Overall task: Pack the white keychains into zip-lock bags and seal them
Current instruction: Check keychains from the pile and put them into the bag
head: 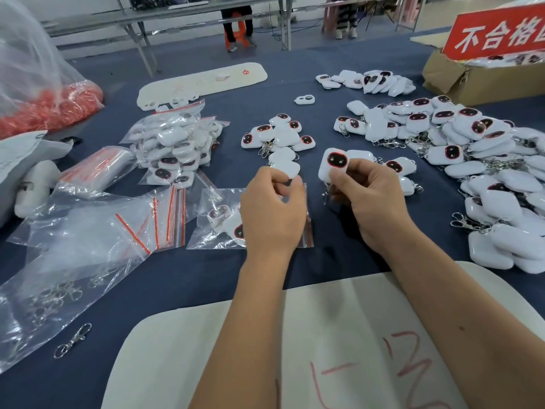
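Far left: a big clear sack of red ties [56,104] sits at the counter [206,284] edge, apart from the work.
Empty bags: a loose heap of zip-lock bags [141,222] with red seal strips lies left of the hands, near enough to reach.
Packed stack: filled bags [177,143] are piled behind the empty ones, each with white keychains inside.
Bag in hand: one zip-lock bag [218,219] lies flat under the left hand, with at least one keychain already inside; its mouth is hidden by the hand, so I cannot tell whether it is sealed.
Left hand: the left hand [272,211] has its fingers curled, pinching the upper edge of that bag; a white keychain shows at its fingertips, but I cannot tell whether it grips that one too.
Middle cluster: a small group of keychains [280,137] rests just beyond the left hand.
Right hand: the right hand [373,199] grips one white keychain [333,166] face up, its metal clip hanging below.
Right pile: the main supply of keychains [472,160] spreads across the right side.
Doing it well: probably the held keychain goes in next. Hold the bag mouth open with the left hand, feed the clip end first so it does not snag the seal, then press the strip shut along its whole length.
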Demonstrator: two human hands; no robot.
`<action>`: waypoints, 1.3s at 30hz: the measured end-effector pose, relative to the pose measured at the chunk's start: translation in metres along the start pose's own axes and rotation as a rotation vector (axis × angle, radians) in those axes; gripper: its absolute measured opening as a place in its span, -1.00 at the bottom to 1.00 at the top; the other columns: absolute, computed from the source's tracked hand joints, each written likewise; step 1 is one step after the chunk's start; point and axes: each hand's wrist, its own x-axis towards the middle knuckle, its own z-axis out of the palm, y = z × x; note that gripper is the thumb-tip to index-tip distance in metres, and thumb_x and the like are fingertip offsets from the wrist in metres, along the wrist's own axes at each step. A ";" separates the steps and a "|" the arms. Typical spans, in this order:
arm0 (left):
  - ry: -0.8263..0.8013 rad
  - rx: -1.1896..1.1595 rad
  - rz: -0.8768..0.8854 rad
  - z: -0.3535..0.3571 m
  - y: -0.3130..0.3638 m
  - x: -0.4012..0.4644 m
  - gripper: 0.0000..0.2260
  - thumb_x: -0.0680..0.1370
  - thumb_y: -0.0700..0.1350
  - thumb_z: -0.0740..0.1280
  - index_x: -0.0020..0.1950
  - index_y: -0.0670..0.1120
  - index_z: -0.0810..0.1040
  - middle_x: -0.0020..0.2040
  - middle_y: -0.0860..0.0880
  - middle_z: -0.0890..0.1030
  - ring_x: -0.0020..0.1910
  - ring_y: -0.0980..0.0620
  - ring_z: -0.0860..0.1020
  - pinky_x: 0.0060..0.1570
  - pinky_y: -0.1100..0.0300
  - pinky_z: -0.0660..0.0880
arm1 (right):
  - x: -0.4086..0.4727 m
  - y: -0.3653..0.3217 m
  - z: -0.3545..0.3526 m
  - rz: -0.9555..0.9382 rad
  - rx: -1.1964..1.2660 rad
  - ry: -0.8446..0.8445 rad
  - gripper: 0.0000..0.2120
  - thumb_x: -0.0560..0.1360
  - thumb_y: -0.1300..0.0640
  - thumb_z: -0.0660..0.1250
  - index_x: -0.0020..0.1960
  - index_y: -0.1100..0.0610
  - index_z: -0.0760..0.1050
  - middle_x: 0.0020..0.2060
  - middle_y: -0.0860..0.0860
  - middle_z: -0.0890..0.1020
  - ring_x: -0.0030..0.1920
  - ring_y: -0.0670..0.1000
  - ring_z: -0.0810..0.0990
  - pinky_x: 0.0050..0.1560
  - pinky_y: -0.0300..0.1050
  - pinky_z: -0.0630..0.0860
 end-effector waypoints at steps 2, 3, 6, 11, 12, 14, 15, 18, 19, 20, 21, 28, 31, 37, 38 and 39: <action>-0.068 0.195 0.031 -0.004 0.001 0.000 -0.80 0.51 0.06 0.45 -0.07 0.00 0.50 -0.20 0.08 0.57 -0.17 0.05 0.55 -0.15 0.11 0.48 | -0.001 0.001 0.001 -0.005 -0.013 -0.020 -0.94 0.62 0.18 0.45 -0.02 0.14 0.69 -0.32 -0.04 0.70 -0.32 -0.11 0.59 -0.24 -0.28 0.55; -0.115 0.283 0.033 -0.005 0.003 0.000 -0.75 0.47 0.11 0.47 -0.05 0.01 0.48 -0.18 0.08 0.56 -0.15 0.03 0.54 -0.16 0.08 0.48 | -0.002 0.002 0.002 -0.011 -0.025 -0.024 -0.93 0.61 0.18 0.45 -0.03 0.14 0.69 -0.33 -0.03 0.69 -0.33 -0.10 0.58 -0.25 -0.28 0.55; -0.227 0.431 0.009 -0.004 0.008 0.000 -0.63 0.40 0.18 0.51 -0.02 0.02 0.45 -0.10 0.06 0.56 -0.10 -0.01 0.54 -0.11 0.03 0.51 | -0.001 0.003 0.002 0.000 0.015 0.000 -0.94 0.62 0.18 0.44 -0.01 0.15 0.68 -0.31 -0.01 0.70 -0.31 -0.07 0.60 -0.20 -0.25 0.57; -0.235 0.388 -0.046 -0.008 0.008 0.004 -0.90 0.48 -0.06 0.42 -0.12 -0.04 0.54 -0.18 0.02 0.61 -0.15 -0.03 0.58 -0.08 -0.04 0.58 | -0.002 -0.004 0.006 0.047 0.284 -0.066 -0.91 0.71 0.19 0.29 0.08 0.20 0.53 -0.20 0.12 0.75 -0.27 0.03 0.70 -0.21 -0.18 0.64; -0.235 0.368 -0.056 -0.009 0.007 0.005 -0.93 0.49 -0.09 0.40 -0.17 -0.03 0.57 -0.22 0.03 0.62 -0.17 -0.02 0.59 -0.07 -0.04 0.59 | -0.004 -0.005 0.007 0.052 0.344 -0.103 -0.91 0.72 0.19 0.27 0.10 0.21 0.49 -0.17 0.18 0.75 -0.24 0.07 0.73 -0.18 -0.16 0.66; -0.229 0.294 -0.093 -0.010 0.005 0.008 -0.89 0.51 -0.13 0.40 -0.22 -0.03 0.61 -0.28 0.04 0.64 -0.22 -0.01 0.62 -0.12 0.00 0.60 | -0.007 -0.005 0.010 0.045 0.423 -0.194 -0.90 0.72 0.18 0.25 0.13 0.24 0.45 -0.11 0.25 0.74 -0.14 0.18 0.76 -0.10 -0.09 0.69; -0.223 0.244 -0.119 -0.011 0.005 0.008 -0.89 0.50 -0.16 0.40 -0.23 -0.04 0.62 -0.30 0.04 0.64 -0.25 0.00 0.63 -0.18 0.04 0.59 | -0.009 -0.005 0.012 0.039 0.429 -0.232 -0.88 0.72 0.18 0.25 0.15 0.24 0.45 -0.08 0.26 0.74 -0.10 0.22 0.77 -0.06 -0.05 0.69; -0.184 0.094 -0.193 -0.011 0.004 0.009 -0.88 0.51 -0.22 0.40 -0.22 -0.08 0.64 -0.33 -0.04 0.65 -0.28 -0.07 0.65 -0.24 -0.03 0.62 | -0.012 -0.001 0.019 0.031 0.342 -0.260 -0.86 0.72 0.16 0.25 0.18 0.25 0.45 -0.04 0.20 0.74 -0.04 0.18 0.75 -0.02 -0.04 0.68; -0.155 0.041 -0.216 -0.011 0.005 0.010 -0.88 0.51 -0.22 0.40 -0.22 -0.09 0.63 -0.33 -0.07 0.66 -0.29 -0.12 0.66 -0.23 -0.09 0.64 | -0.013 -0.001 0.020 0.034 0.304 -0.252 -0.87 0.72 0.17 0.26 0.17 0.25 0.45 -0.06 0.17 0.75 -0.05 0.14 0.75 -0.02 -0.05 0.68; -0.110 0.001 -0.215 -0.011 0.005 0.010 -0.87 0.52 -0.22 0.41 -0.24 -0.10 0.62 -0.34 -0.07 0.66 -0.29 -0.12 0.67 -0.21 -0.11 0.64 | -0.013 0.000 0.021 0.041 0.264 -0.249 -0.89 0.72 0.19 0.26 0.16 0.25 0.46 -0.08 0.13 0.75 -0.07 0.09 0.73 -0.04 -0.07 0.67; -0.052 -0.001 -0.178 -0.011 0.006 0.010 -0.86 0.52 -0.22 0.41 -0.25 -0.08 0.60 -0.35 -0.04 0.64 -0.31 -0.08 0.65 -0.20 -0.07 0.63 | -0.013 0.000 0.021 0.053 0.218 -0.254 -0.93 0.72 0.22 0.26 0.14 0.24 0.47 -0.11 0.11 0.75 -0.11 0.06 0.72 -0.07 -0.10 0.67; 0.123 0.133 0.150 -0.003 0.019 -0.001 -0.90 0.55 -0.27 0.36 -0.17 -0.15 0.54 -0.26 0.00 0.60 -0.24 -0.04 0.54 -0.20 0.16 0.36 | -0.019 -0.008 0.021 -0.073 -0.224 -0.431 -0.81 0.71 0.21 0.27 0.13 0.11 0.67 -0.18 0.22 0.72 -0.30 -0.08 0.58 -0.23 -0.28 0.49; 0.111 0.127 0.203 0.006 0.026 -0.011 -0.91 0.58 -0.30 0.33 -0.13 -0.19 0.53 -0.22 -0.08 0.60 -0.21 -0.08 0.52 -0.16 0.08 0.38 | -0.017 -0.007 0.023 -0.033 -0.304 -0.302 -0.89 0.66 0.21 0.33 0.09 0.05 0.61 -0.32 0.06 0.72 -0.41 -0.11 0.56 -0.35 -0.23 0.45; 0.097 0.016 0.349 0.009 0.030 -0.017 -0.89 0.55 -0.31 0.39 -0.16 -0.22 0.52 -0.28 -0.07 0.56 -0.29 -0.05 0.49 -0.22 0.01 0.45 | -0.022 -0.018 0.017 -0.081 -0.227 -0.383 -0.60 0.71 0.25 0.26 -0.25 -0.02 0.62 -0.37 -0.12 0.65 -0.36 -0.18 0.55 -0.34 -0.30 0.49; 0.082 0.000 0.370 0.009 0.030 -0.018 -0.89 0.55 -0.31 0.39 -0.17 -0.22 0.52 -0.29 -0.06 0.55 -0.30 -0.03 0.48 -0.24 0.02 0.45 | -0.023 -0.020 0.016 -0.080 -0.230 -0.422 -0.55 0.70 0.30 0.23 -0.29 -0.03 0.59 -0.39 -0.15 0.62 -0.37 -0.20 0.52 -0.34 -0.33 0.46; 0.068 -0.013 0.387 0.009 0.031 -0.018 -0.88 0.55 -0.30 0.40 -0.17 -0.22 0.52 -0.30 -0.05 0.54 -0.31 -0.02 0.47 -0.25 0.03 0.45 | -0.022 -0.020 0.015 -0.081 -0.262 -0.434 -0.55 0.68 0.34 0.22 -0.30 0.00 0.55 -0.42 -0.17 0.58 -0.38 -0.22 0.48 -0.35 -0.36 0.43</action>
